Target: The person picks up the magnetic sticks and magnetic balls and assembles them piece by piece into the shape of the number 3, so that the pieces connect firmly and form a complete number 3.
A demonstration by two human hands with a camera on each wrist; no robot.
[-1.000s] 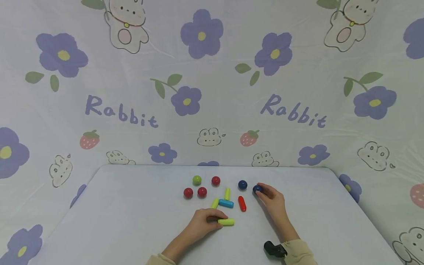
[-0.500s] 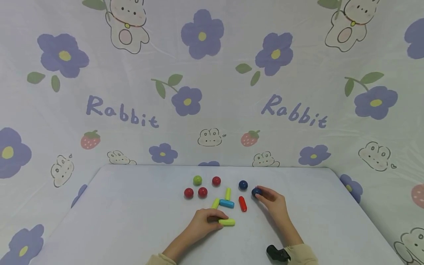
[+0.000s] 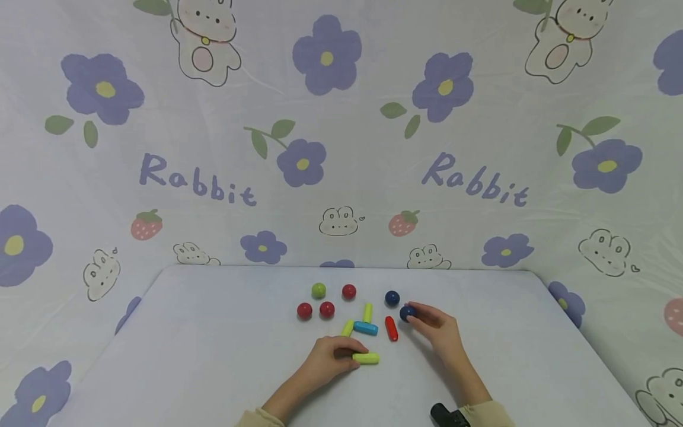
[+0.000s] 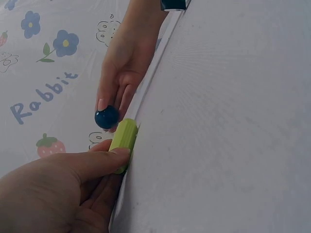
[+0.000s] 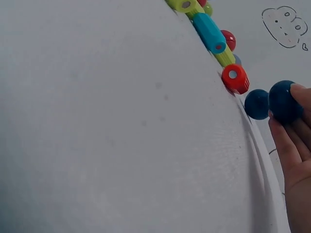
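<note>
My left hand pinches one end of a yellow-green stick at the near middle of the table. The left wrist view shows that ridged yellow-green stick between thumb and fingers. Over on the right, my right hand pinches a dark blue ball between thumb and fingertips. A second dark blue ball lies just beyond it. Between the hands are a red stick, a blue stick and two more yellow-green sticks, one upright-looking stick touching the blue one.
Behind the sticks lie a green ball and three red balls, one of them a red ball at the back. A black wrist device is on the right forearm. A patterned cloth hangs beyond the white table.
My right hand has brought its blue ball a little left and nearer to me, away from the back of the table. The left hand keeps its place with the yellow-green stick.
</note>
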